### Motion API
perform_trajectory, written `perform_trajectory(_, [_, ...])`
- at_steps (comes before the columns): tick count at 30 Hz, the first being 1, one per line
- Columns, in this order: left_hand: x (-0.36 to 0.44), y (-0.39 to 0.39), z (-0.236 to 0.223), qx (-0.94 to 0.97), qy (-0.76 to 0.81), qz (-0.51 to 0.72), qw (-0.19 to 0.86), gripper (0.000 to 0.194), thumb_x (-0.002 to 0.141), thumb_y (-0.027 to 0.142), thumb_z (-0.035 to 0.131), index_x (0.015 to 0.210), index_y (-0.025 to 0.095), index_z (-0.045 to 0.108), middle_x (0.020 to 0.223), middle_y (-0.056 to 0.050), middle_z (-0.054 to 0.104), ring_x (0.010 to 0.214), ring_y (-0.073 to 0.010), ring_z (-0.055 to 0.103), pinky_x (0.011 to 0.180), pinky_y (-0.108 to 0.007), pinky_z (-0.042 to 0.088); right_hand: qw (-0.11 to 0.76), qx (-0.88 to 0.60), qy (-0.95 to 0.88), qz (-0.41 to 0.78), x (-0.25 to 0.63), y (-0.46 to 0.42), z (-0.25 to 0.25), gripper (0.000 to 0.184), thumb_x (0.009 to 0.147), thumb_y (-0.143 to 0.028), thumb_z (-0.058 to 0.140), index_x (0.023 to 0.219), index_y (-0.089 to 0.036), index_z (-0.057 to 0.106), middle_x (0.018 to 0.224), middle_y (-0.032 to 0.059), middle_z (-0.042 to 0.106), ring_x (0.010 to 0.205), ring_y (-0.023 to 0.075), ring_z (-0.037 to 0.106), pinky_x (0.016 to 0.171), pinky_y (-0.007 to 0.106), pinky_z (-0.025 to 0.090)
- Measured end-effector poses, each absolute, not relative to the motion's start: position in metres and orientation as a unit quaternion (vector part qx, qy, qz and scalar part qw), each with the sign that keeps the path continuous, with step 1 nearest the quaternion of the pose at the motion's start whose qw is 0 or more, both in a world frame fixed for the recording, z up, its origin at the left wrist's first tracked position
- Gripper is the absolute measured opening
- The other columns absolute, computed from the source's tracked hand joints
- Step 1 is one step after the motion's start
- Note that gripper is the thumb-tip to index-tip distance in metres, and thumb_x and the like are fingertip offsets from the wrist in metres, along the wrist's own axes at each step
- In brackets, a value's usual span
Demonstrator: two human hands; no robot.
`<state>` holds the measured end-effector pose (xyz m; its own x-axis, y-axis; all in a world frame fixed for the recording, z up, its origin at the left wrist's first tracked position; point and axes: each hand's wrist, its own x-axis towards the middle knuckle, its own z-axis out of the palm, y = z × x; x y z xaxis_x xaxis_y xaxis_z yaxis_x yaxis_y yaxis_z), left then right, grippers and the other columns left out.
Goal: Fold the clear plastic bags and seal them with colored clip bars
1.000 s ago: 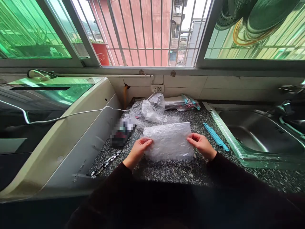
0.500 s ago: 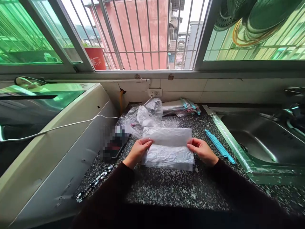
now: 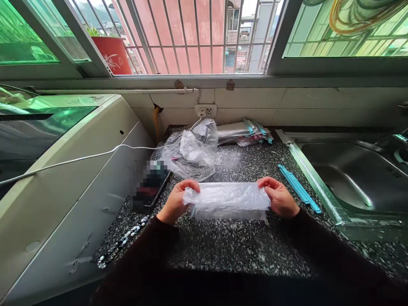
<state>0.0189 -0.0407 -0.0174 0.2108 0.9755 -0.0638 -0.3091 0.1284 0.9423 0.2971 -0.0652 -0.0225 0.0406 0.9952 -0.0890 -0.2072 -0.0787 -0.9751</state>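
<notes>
A thin, whitish translucent plastic sheet (image 3: 228, 197), perhaps a bag, is stretched crosswise just above the speckled counter (image 3: 223, 246). Its upper part is folded over toward me, and a flatter strip shows below the fold. My left hand (image 3: 178, 199) pinches the left end of the fold between thumb and fingers. At the right end, my right hand (image 3: 280, 196) grips it the same way. Beyond the sheet lies a crumpled clear plastic bag (image 3: 199, 148). Several turquoise plastic strips (image 3: 299, 188) lie to the right of my right hand.
A phone (image 3: 153, 187), partly pixelated, and a beaded string (image 3: 124, 240) lie at left beside a washing machine (image 3: 79, 178). Packets with turquoise strips (image 3: 245, 131) rest against the back wall. A white cable (image 3: 134, 147) runs from the socket (image 3: 205, 111). At right is a steel sink (image 3: 344, 178).
The sheet's far edge has been folded down toward me, leaving a shorter, wider-looking band. My hands have moved slightly apart while still gripping it. The camera view has shifted.
</notes>
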Motion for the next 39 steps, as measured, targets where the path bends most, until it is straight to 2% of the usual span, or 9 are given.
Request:
perform_trajectory(3, [0.017,-0.042,-0.015,0.45,0.377,0.512,0.627,0.006,0.051,0.014,0.064,0.047,0.015,0.061,0.055,0.003,0.049,0.05,-0.0071,0.04,0.047,-0.02,0.027,0.551,-0.469,-0.392,0.568,0.298,-0.067,-0.019,0.019,0.062,-0.036,0.069,0.073,-0.022,0.063,0.07,-0.0004,0.059,0.062,0.012,0.051,0.056,0.024,0.04])
perform_trajectory(8, [0.017,-0.044,-0.016,0.464,0.369,0.53,0.607,0.004,0.051,0.012,0.062,0.048,0.015,0.062,0.059,0.001,0.05,0.054,-0.0088,0.041,0.049,-0.021,0.027,0.496,-0.454,-0.425,0.606,0.296,-0.068,-0.02,0.053,0.063,-0.062,0.062,0.094,-0.019,0.062,0.082,0.0071,0.066,0.075,0.0197,0.059,0.066,0.031,0.045])
perform_trajectory(12, [0.019,-0.044,-0.016,0.479,0.34,0.539,0.604,0.006,0.053,0.013,0.062,0.048,0.016,0.061,0.057,0.001,0.047,0.055,-0.0096,0.04,0.051,-0.021,0.028,0.444,-0.477,-0.478,0.589,0.293,-0.067,-0.028,0.042,0.058,-0.05,0.073,0.081,-0.016,0.066,0.079,0.0055,0.068,0.074,0.0187,0.058,0.071,0.032,0.044])
perform_trajectory(16, [0.008,-0.047,-0.007,0.542,0.337,0.444,0.629,0.012,0.059,0.02,0.066,0.049,0.015,0.062,0.071,-0.003,0.053,0.063,-0.0132,0.047,0.055,-0.023,0.034,0.49,-0.5,-0.479,0.53,0.297,-0.066,-0.027,0.036,0.056,-0.047,0.074,0.074,-0.016,0.066,0.073,0.0026,0.066,0.068,0.0156,0.055,0.066,0.029,0.044])
perform_trajectory(21, [-0.011,-0.048,0.002,0.558,0.201,0.332,0.733,0.052,0.056,0.057,0.065,0.09,0.018,0.068,0.085,-0.012,0.061,0.077,-0.0258,0.055,0.069,-0.036,0.042,0.45,-0.487,-0.526,0.532,0.312,-0.067,-0.011,0.033,0.061,-0.042,0.072,0.079,-0.015,0.067,0.074,0.0028,0.065,0.065,0.0143,0.054,0.062,0.027,0.043])
perform_trajectory(24, [0.003,-0.045,0.004,0.571,0.219,0.316,0.726,0.058,0.064,0.059,0.059,0.106,0.019,0.062,0.082,-0.01,0.062,0.072,-0.0208,0.054,0.068,-0.033,0.042,0.368,-0.459,-0.569,0.574,0.309,-0.07,0.0,0.033,0.063,-0.041,0.071,0.08,-0.013,0.067,0.072,0.003,0.064,0.064,0.0141,0.054,0.06,0.027,0.042])
perform_trajectory(27, [0.034,-0.043,0.005,0.633,0.272,0.214,0.692,0.044,0.068,0.05,0.062,0.096,0.016,0.066,0.087,-0.008,0.063,0.076,-0.0184,0.054,0.065,-0.026,0.041,0.307,-0.438,-0.601,0.595,0.294,-0.073,0.005,0.033,0.065,-0.043,0.069,0.077,-0.012,0.065,0.068,0.0015,0.061,0.061,0.012,0.051,0.056,0.024,0.039])
perform_trajectory(31, [0.067,-0.048,-0.005,0.608,0.309,0.142,0.717,0.042,0.067,0.052,0.063,0.076,0.011,0.065,0.062,-0.001,0.057,0.053,-0.0107,0.045,0.05,-0.021,0.031,0.362,-0.475,-0.584,0.549,0.275,-0.074,0.003,0.034,0.066,-0.046,0.068,0.064,-0.014,0.057,0.058,-0.0026,0.051,0.053,0.0079,0.042,0.048,0.021,0.029])
perform_trajectory(39, [0.065,-0.049,-0.03,0.53,0.361,0.312,0.701,0.046,0.062,0.054,0.068,0.071,0.009,0.063,0.057,0.001,0.053,0.051,-0.0071,0.04,0.05,-0.019,0.027,0.442,-0.48,-0.532,0.54,0.26,-0.068,-0.008,0.037,0.062,-0.048,0.069,0.061,-0.016,0.052,0.053,-0.0062,0.039,0.05,0.0064,0.031,0.047,0.022,0.024])
